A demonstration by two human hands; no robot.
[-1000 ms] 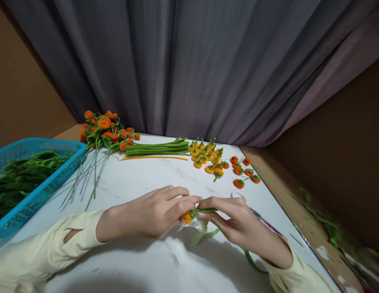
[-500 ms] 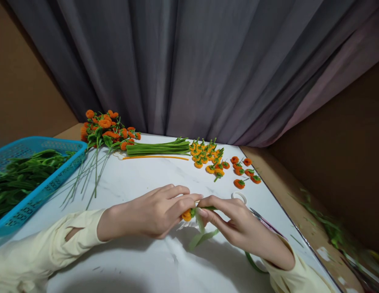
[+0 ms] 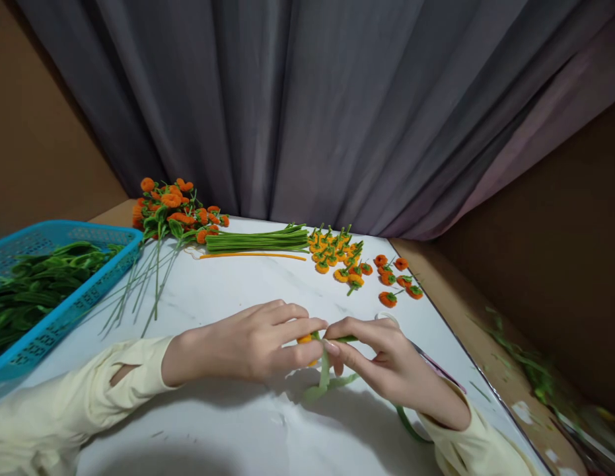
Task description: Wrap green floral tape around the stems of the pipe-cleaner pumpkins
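Over the near middle of the table, my left hand [image 3: 260,340] is closed round a small yellow-orange pipe-cleaner flower [image 3: 305,339], mostly hidden behind its fingers. My right hand [image 3: 386,357] pinches the short green stem [image 3: 347,338] of this flower between thumb and forefinger. The fingertips of both hands meet at the flower's base. From that spot a pale green tape [image 3: 323,377] hangs down and curls onto the table. Scissors [image 3: 440,367] lie partly hidden behind my right hand. A roll of green tape [image 3: 411,423] sits under my right wrist.
A blue basket [image 3: 109,271] of green leaves stands left. Orange flowers on stems [image 3: 171,201], green pipe cleaners [image 3: 257,240] and one orange pipe cleaner [image 3: 252,256] lie at the back. Yellow flower heads [image 3: 331,251] and orange ones [image 3: 388,299] lie back right. Green scraps [image 3: 525,363] lie beyond the table edge.
My left fingers have shifted over the flower, covering more of it. The tape now hangs straighter below the pinch. My right hand has moved slightly left, still pinching the stem.
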